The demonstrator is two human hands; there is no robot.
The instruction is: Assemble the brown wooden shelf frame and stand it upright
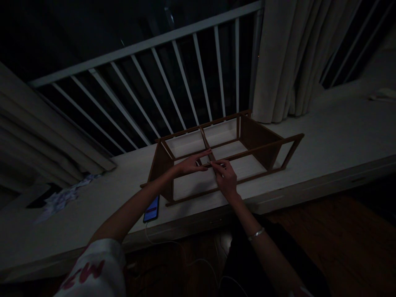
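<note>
A brown wooden shelf frame [260,142] lies on its side on a pale windowsill ledge [334,136]. My left hand [192,164] reaches from the left, its fingers stretched along a middle rail of the frame near the central divider. My right hand [225,178] meets it from the right, fingers curled and pinching at the same rail joint. Whatever small part sits between the fingertips is too dark to make out. A bracelet shows on my right wrist.
A phone [152,209] with a lit screen lies on the ledge by the frame's left end, a white cable trailing down. Crumpled paper [64,196] lies at the left. White window bars [173,78] and curtains [293,57] stand behind. Wooden floor lies below.
</note>
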